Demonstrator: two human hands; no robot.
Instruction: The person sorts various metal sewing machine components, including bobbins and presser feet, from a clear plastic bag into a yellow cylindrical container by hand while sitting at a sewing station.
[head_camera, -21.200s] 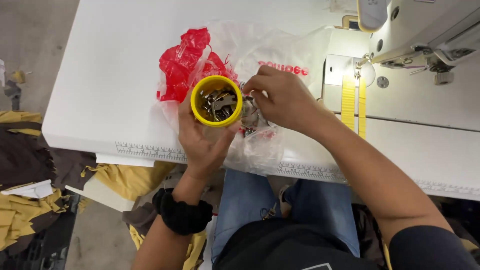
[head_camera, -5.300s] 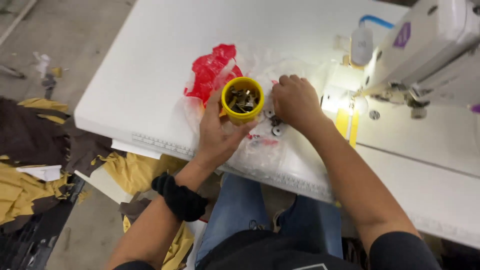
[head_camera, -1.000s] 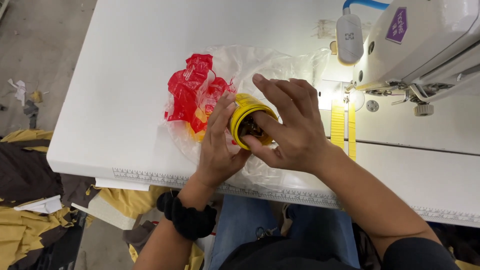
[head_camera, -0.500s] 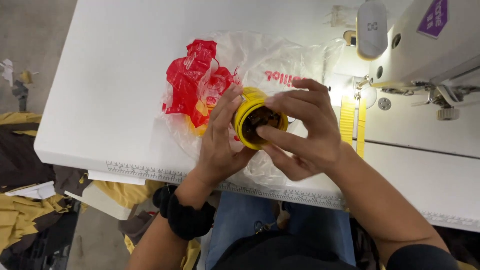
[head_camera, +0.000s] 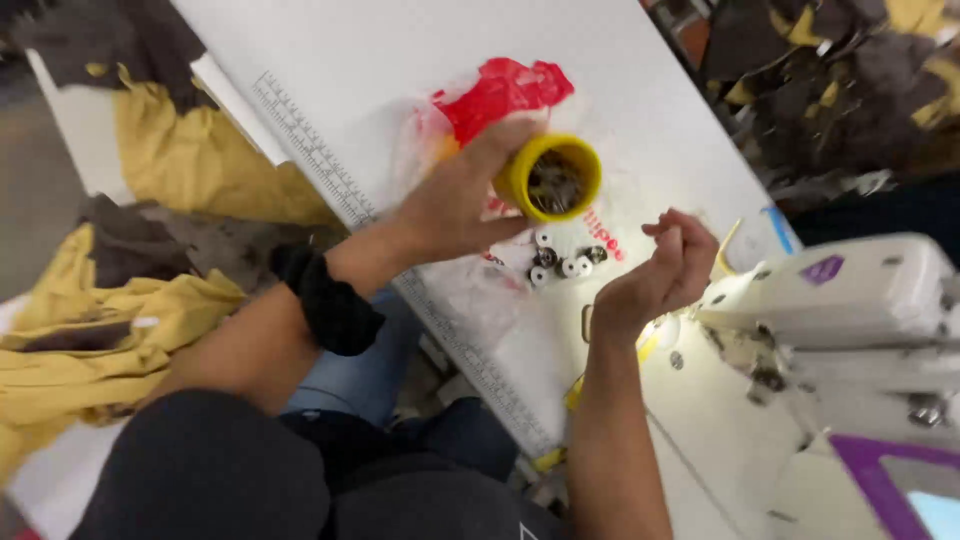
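My left hand (head_camera: 462, 200) grips a small yellow cup (head_camera: 551, 179) tilted on its side, its mouth facing me with small metal parts inside. It hovers over a clear and red plastic bag (head_camera: 500, 95) spread on the white table (head_camera: 330, 60). Several small round bobbins (head_camera: 562, 265) lie on the bag just below the cup. My right hand (head_camera: 662, 272) is raised beside them, palm up with fingers loosely curled; I see nothing in it.
A white sewing machine (head_camera: 850, 300) stands at the right, with a lit patch of table under it. Yellow and dark fabric (head_camera: 110, 300) is piled on the floor at left. More dark cloth scraps (head_camera: 820, 90) lie beyond the table's far edge.
The view has swung round. My right hand has come off the yellow cup and now hangs apart from it. Several bobbins now lie on the bag below the tipped cup.
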